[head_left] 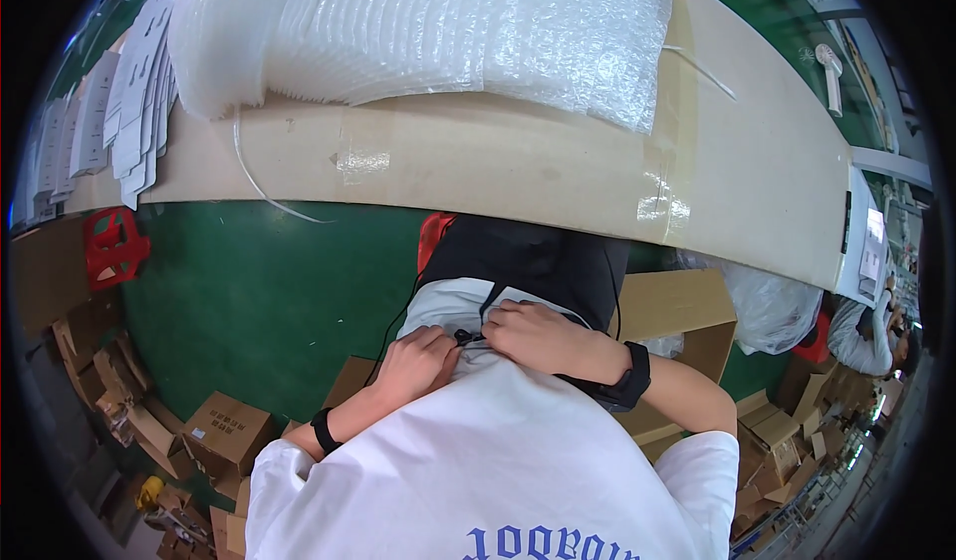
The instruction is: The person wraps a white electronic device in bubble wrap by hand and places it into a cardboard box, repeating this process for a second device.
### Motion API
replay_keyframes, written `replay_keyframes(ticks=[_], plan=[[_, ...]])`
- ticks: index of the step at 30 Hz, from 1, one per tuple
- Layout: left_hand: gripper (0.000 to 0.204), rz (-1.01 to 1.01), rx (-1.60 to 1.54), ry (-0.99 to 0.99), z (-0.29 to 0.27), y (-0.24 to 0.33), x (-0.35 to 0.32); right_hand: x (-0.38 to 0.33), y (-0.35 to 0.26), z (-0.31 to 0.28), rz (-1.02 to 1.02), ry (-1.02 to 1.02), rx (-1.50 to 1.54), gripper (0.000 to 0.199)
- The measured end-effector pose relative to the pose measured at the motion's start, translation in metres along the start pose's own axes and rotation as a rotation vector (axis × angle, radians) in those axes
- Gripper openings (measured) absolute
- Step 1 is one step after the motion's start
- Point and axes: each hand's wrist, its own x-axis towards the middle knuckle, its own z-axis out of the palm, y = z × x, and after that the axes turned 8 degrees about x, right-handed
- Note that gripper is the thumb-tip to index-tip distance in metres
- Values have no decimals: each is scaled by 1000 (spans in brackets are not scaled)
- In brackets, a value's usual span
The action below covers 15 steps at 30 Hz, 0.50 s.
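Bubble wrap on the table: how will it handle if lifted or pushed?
The bubble wrap is probably light for its bulk: thin, translucent, bubbled plastic. Likely floppy, as its front edge curves unevenly. Layers may slide apart if pushed, since many separate edges show toward the left.

The single view is taken from the person's head, by the left one of two side-by-side cameras, with the lens facing steeply down. Optics are wide fisheye: dark curved borders close the three and nine o'clock sides, and the table (757,182) edge bows. The picture stands upright and unmirrored, nine o'clock being the person's left. The white shirt (478,460) fills six o'clock, close under the lens. The left hand (413,363) and right hand (528,335) fall just below dial centre, also near. The table spans twelve o'clock. Coverage extends to a cardboard box (227,431) at eight and a co-worker (861,339) near three, both farther off.
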Motion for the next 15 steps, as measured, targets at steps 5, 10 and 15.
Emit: replay_keyframes(ticks=[5,10,15], plan=[[9,-35,-38,22,-4,2,0,3,1,4,-53,65,76,16],[9,-23,-50,14,-6,0,-1,14,-13,-8,11,31,39,14],[10,16,-32,8,-8,-2,-3,27,-19,-12,79,-179,78,12]])
